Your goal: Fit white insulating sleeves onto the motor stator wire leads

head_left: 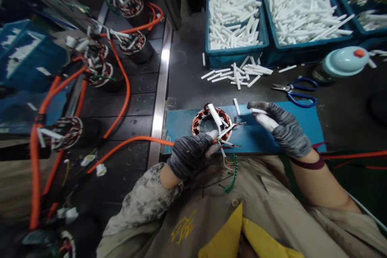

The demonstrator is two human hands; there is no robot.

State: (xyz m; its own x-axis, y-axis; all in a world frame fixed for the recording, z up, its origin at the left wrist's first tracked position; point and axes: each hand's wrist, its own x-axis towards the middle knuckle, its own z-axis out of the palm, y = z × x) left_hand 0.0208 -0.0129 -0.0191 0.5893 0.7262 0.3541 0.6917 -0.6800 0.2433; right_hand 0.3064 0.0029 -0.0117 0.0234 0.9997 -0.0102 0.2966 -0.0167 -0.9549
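A motor stator (198, 123) with copper windings sits on the blue mat (250, 133) in front of me. My left hand (193, 151), in a grey striped glove, is closed on the stator's lead wires (225, 132) at its near edge. White sleeves cover parts of these leads. To the right, my gloved right hand (276, 125) pinches a small white sleeve (258, 111) between thumb and fingers, apart from the stator. Another white sleeve (236, 106) lies on the mat between the stator and my right hand.
Blue bins (237, 51) of white sleeves stand at the back, with loose sleeves (237, 74) before them. Blue-handled scissors (298, 90) and a light blue bottle (343, 62) are at right. Left of a metal rail (160, 88), more stators (137, 46) and orange cables (127, 84) occupy a dark slatted surface.
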